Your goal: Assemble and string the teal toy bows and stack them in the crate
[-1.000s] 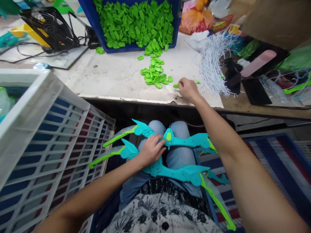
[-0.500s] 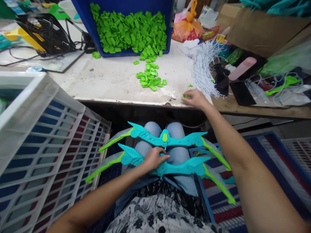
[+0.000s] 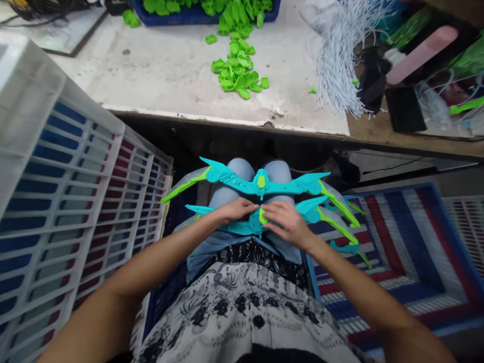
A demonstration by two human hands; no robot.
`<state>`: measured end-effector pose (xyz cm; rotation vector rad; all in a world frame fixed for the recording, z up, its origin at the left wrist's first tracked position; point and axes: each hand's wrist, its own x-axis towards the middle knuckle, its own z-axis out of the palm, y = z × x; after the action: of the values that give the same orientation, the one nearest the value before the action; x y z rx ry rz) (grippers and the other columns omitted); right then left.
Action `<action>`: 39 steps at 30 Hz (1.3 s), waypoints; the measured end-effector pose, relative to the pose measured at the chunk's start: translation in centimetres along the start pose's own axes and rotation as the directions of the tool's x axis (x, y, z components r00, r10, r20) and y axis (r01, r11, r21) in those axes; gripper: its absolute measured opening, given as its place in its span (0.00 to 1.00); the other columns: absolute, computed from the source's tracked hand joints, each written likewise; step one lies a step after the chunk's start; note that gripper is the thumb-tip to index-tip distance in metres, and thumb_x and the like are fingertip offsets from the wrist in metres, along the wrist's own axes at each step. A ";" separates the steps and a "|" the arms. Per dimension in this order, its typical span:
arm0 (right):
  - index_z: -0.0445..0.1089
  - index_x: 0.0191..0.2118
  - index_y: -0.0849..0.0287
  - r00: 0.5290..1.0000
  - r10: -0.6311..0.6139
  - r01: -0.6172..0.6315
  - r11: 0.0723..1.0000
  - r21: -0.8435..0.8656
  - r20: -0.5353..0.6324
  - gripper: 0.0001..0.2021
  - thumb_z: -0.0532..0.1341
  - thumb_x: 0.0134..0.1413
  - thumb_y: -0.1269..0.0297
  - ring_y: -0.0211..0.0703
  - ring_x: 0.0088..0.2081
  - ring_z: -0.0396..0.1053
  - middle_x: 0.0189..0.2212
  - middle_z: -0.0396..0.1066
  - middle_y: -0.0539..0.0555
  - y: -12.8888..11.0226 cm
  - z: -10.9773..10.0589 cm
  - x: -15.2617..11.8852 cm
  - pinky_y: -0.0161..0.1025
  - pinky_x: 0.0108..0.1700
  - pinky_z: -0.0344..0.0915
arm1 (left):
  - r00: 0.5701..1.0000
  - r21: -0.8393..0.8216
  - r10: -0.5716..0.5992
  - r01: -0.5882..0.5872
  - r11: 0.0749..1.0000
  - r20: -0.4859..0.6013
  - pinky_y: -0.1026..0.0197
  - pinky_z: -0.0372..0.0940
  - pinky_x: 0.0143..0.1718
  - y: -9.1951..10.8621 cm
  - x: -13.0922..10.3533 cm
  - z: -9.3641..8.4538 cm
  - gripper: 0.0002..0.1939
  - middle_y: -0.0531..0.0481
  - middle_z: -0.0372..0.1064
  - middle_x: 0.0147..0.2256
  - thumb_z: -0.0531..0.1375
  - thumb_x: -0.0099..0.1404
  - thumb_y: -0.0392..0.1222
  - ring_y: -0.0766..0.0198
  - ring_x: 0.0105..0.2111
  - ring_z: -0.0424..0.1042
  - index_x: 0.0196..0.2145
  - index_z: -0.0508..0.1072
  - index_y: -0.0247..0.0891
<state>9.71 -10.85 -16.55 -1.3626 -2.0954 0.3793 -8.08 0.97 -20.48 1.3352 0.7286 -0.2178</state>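
Two turquoise toy bows with lime-green tips lie across my lap. The farther toy bow (image 3: 242, 185) has a green piece set in its centre. On the nearer toy bow (image 3: 242, 228), my left hand (image 3: 237, 208) closes around the middle, its fingertips near the centre. My right hand (image 3: 285, 222) pinches a small green plastic piece (image 3: 263, 216) at that bow's centre; whether it sits in the recess I cannot tell. Parts of the nearer bow's body are hidden behind both hands.
On the table are a pile of loose green pieces (image 3: 238, 70), a blue bin (image 3: 181, 19) of more, a bundle of white strings (image 3: 336, 60) and a black phone (image 3: 405, 110). A white crate (image 3: 94, 201) stands left, a blue-rimmed striped crate (image 3: 446, 227) right.
My right hand has come from the table edge to the nearer bow, bringing a green piece. My left hand stays on that bow. The view has tilted downward.
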 end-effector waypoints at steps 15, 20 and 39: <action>0.65 0.46 0.55 0.821 0.570 -0.566 0.820 0.079 -0.029 0.19 0.66 0.47 0.62 0.51 0.46 0.68 0.45 0.71 0.56 -1.9 5.4 -2.7 0.50 0.47 0.62 | 0.986 0.133 0.161 -0.166 0.977 0.049 0.67 0.48 0.23 -0.5 0.0 0.1 0.27 0.56 0.56 0.24 0.61 0.52 0.62 0.69 0.24 0.53 0.33 0.69 0.32; 0.63 0.44 0.54 0.721 0.681 -0.691 0.721 0.053 0.130 0.23 0.69 0.40 0.63 0.50 0.43 0.70 0.39 0.73 0.51 -1.3 5.4 -0.7 0.48 0.46 0.61 | 0.980 0.264 0.194 -0.174 0.949 -0.050 0.66 0.45 0.21 -0.7 0.4 0.3 0.24 0.57 0.52 0.21 0.59 0.56 0.59 0.70 0.22 0.51 0.31 0.70 0.30; 0.66 0.50 0.62 0.909 0.309 -0.395 0.854 -0.339 -0.280 0.18 0.51 0.54 0.71 0.56 0.56 0.55 0.55 0.63 0.60 16.9 -5.8 25.2 0.55 0.54 0.55 | 0.950 0.866 0.278 -0.016 0.500 -0.143 0.49 0.60 0.51 -0.4 -3.2 5.2 0.37 0.33 0.45 0.63 0.58 0.59 0.38 0.45 0.55 0.60 0.63 0.48 0.34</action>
<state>18.27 18.61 -12.73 -1.9423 -1.7923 -0.0542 -8.88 -4.84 -18.65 2.4435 0.7417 -0.2800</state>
